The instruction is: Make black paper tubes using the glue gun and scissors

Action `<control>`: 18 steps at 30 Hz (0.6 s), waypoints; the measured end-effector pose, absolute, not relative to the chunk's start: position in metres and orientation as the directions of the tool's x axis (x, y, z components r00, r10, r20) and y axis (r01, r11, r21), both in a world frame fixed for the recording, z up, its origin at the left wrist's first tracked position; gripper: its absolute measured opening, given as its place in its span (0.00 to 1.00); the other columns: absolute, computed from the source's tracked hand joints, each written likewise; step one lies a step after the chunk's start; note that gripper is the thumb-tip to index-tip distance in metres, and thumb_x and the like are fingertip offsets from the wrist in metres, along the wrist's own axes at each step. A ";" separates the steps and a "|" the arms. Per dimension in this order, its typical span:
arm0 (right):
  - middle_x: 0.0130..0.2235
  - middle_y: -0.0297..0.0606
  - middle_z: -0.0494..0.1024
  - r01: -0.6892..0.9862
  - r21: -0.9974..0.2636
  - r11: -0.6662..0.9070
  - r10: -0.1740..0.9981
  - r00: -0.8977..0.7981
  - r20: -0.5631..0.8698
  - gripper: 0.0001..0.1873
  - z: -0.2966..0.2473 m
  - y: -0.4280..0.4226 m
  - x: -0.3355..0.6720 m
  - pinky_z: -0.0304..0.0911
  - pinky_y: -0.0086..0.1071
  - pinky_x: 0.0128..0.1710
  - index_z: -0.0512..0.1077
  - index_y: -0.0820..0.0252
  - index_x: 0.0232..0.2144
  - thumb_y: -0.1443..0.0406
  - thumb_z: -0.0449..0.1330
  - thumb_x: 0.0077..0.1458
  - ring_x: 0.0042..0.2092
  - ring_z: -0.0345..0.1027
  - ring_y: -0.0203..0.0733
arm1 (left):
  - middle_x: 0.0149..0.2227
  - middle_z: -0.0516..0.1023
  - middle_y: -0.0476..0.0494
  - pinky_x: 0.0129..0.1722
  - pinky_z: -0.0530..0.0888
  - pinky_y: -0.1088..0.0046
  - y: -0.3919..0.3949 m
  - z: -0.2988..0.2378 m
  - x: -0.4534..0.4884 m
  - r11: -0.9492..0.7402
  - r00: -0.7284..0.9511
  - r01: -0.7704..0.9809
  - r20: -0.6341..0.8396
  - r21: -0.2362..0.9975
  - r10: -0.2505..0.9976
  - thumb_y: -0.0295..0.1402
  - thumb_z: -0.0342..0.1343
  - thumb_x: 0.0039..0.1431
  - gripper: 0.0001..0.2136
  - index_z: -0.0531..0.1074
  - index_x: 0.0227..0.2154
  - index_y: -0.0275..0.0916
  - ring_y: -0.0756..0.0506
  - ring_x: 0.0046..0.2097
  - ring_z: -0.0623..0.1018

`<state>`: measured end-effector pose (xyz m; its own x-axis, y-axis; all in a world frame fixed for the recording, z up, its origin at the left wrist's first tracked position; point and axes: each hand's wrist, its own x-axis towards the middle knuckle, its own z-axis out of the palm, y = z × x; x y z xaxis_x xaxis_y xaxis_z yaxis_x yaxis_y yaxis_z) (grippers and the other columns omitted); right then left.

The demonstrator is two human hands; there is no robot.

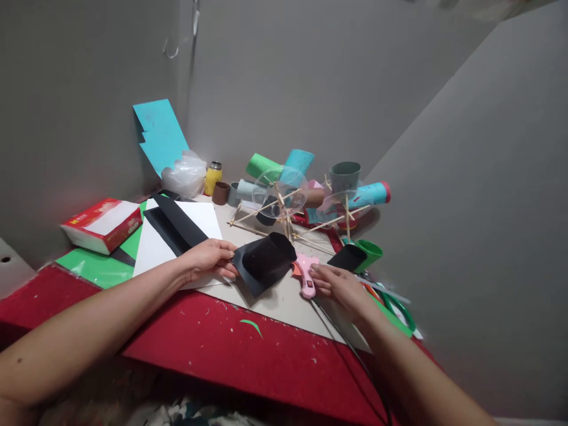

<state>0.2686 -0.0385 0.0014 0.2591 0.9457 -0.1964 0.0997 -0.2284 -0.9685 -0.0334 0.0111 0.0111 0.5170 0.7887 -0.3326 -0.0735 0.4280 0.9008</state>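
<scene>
While left hand (208, 259) holds black paper (265, 264), right hand (339, 288) touches glue gun (306, 277).

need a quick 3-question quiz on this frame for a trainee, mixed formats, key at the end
1. What does the left hand hold?
A) a yellow bottle
B) a curled black sheet
C) a tissue box

2. True or false: the right hand is well clear of the pink glue gun.

3. Fill in: the table covering under both forearms is ___ in colour.

Key
1. B: the fingers pinch the sheet's left edge.
2. False: its fingertips rest on the gun.
3. red
</scene>
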 end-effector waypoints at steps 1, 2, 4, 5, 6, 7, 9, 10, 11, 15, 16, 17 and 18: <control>0.27 0.44 0.79 0.158 -0.962 -0.222 0.941 0.292 -0.169 0.08 0.003 -0.042 0.273 0.68 0.27 0.21 0.76 0.64 0.27 0.63 0.67 0.47 0.25 0.72 0.40 | 0.24 0.78 0.41 0.31 0.74 0.74 0.012 0.010 -0.033 0.428 0.506 -0.074 -0.337 0.901 0.794 0.22 0.50 0.59 0.06 0.72 0.33 0.31 0.50 0.27 0.78; 0.26 0.43 0.79 0.214 -0.953 -0.216 0.936 0.323 -0.140 0.08 0.005 -0.046 0.276 0.65 0.27 0.19 0.76 0.64 0.26 0.63 0.68 0.46 0.23 0.70 0.38 | 0.23 0.78 0.41 0.30 0.74 0.74 0.012 0.009 -0.032 0.427 0.493 -0.067 -0.342 0.902 0.800 0.22 0.50 0.59 0.06 0.72 0.33 0.31 0.49 0.26 0.78; 0.24 0.41 0.78 0.308 -0.933 -0.185 0.923 0.380 -0.058 0.09 0.011 -0.057 0.277 0.64 0.27 0.20 0.77 0.62 0.25 0.62 0.68 0.46 0.23 0.68 0.37 | 0.22 0.78 0.41 0.30 0.74 0.74 0.012 0.008 -0.031 0.420 0.469 -0.040 -0.355 0.906 0.809 0.22 0.49 0.59 0.07 0.72 0.33 0.31 0.49 0.26 0.78; 0.26 0.39 0.78 0.348 -0.925 -0.151 0.918 0.396 0.000 0.08 0.016 -0.064 0.274 0.66 0.27 0.23 0.77 0.61 0.27 0.61 0.68 0.48 0.25 0.69 0.38 | 0.22 0.77 0.41 0.29 0.73 0.74 0.012 0.007 -0.030 0.413 0.463 -0.025 -0.355 0.911 0.812 0.22 0.48 0.59 0.07 0.72 0.33 0.31 0.49 0.26 0.78; 0.29 0.38 0.79 0.388 -0.916 -0.099 0.909 0.410 0.076 0.09 0.021 -0.072 0.268 0.68 0.28 0.28 0.77 0.59 0.30 0.59 0.67 0.49 0.28 0.70 0.38 | 0.22 0.77 0.41 0.29 0.73 0.74 0.011 0.007 -0.028 0.402 0.459 -0.013 -0.352 0.916 0.816 0.22 0.48 0.59 0.07 0.72 0.33 0.31 0.49 0.26 0.77; 0.32 0.38 0.80 0.473 -0.881 0.017 0.897 0.382 0.223 0.10 0.026 -0.079 0.261 0.69 0.30 0.32 0.77 0.57 0.34 0.58 0.65 0.51 0.31 0.72 0.40 | 0.22 0.77 0.41 0.29 0.73 0.74 0.010 0.006 -0.027 0.390 0.459 -0.004 -0.345 0.921 0.819 0.22 0.49 0.59 0.07 0.73 0.32 0.31 0.49 0.26 0.77; 0.38 0.39 0.80 0.618 -0.757 0.212 0.874 0.227 0.430 0.11 0.036 -0.092 0.241 0.69 0.35 0.40 0.76 0.55 0.39 0.58 0.63 0.55 0.37 0.73 0.43 | 0.22 0.78 0.41 0.29 0.73 0.75 0.007 0.007 -0.024 0.380 0.459 0.010 -0.342 0.925 0.820 0.23 0.49 0.58 0.07 0.73 0.32 0.31 0.50 0.26 0.77; 0.41 0.39 0.79 0.667 -0.673 0.320 0.854 0.104 0.510 0.12 0.041 -0.096 0.231 0.68 0.37 0.43 0.75 0.55 0.42 0.59 0.61 0.56 0.40 0.73 0.44 | 0.22 0.78 0.41 0.29 0.73 0.75 0.006 0.007 -0.023 0.383 0.456 0.018 -0.349 0.924 0.819 0.23 0.49 0.58 0.08 0.73 0.32 0.31 0.50 0.26 0.77; 0.44 0.40 0.78 0.702 -0.573 0.423 0.826 -0.039 0.562 0.14 0.044 -0.098 0.221 0.67 0.39 0.45 0.73 0.54 0.46 0.61 0.61 0.57 0.43 0.72 0.45 | 0.22 0.78 0.41 0.29 0.72 0.75 0.004 0.007 -0.021 0.391 0.452 0.024 -0.359 0.920 0.817 0.23 0.48 0.58 0.08 0.73 0.33 0.31 0.50 0.25 0.77; 0.50 0.45 0.74 0.674 -0.168 0.719 0.588 -0.461 0.665 0.24 0.049 -0.090 0.198 0.62 0.47 0.54 0.65 0.55 0.55 0.67 0.61 0.57 0.54 0.65 0.51 | 0.21 0.77 0.42 0.27 0.71 0.76 0.001 0.008 -0.019 0.399 0.442 0.021 -0.367 0.917 0.819 0.22 0.49 0.57 0.07 0.73 0.33 0.32 0.50 0.25 0.77; 0.50 0.45 0.74 0.668 -0.096 0.738 0.547 -0.508 0.665 0.26 0.050 -0.086 0.195 0.61 0.49 0.54 0.64 0.55 0.57 0.68 0.61 0.57 0.54 0.64 0.52 | 0.21 0.77 0.43 0.26 0.71 0.76 0.001 0.008 -0.019 0.390 0.442 0.011 -0.354 0.921 0.824 0.22 0.49 0.57 0.07 0.72 0.32 0.32 0.50 0.24 0.77; 0.49 0.46 0.73 0.676 -0.039 0.736 0.521 -0.528 0.670 0.27 0.051 -0.082 0.193 0.61 0.50 0.53 0.63 0.55 0.58 0.68 0.61 0.57 0.54 0.64 0.53 | 0.21 0.77 0.43 0.26 0.71 0.76 0.000 0.009 -0.019 0.379 0.444 0.002 -0.340 0.925 0.829 0.22 0.50 0.56 0.06 0.72 0.31 0.32 0.50 0.24 0.77; 0.49 0.47 0.73 0.696 0.003 0.718 0.508 -0.527 0.682 0.27 0.053 -0.078 0.192 0.62 0.51 0.53 0.62 0.55 0.58 0.68 0.61 0.57 0.53 0.64 0.54 | 0.21 0.77 0.43 0.26 0.71 0.76 0.000 0.010 -0.019 0.367 0.447 -0.006 -0.326 0.930 0.833 0.21 0.50 0.55 0.06 0.72 0.30 0.32 0.50 0.24 0.76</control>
<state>0.1925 -0.0779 0.0531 -0.5268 0.5075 0.6819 0.6957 0.7183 0.0029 -0.0191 0.0000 0.0099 0.4470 0.8330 -0.3260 -0.0059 0.3672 0.9301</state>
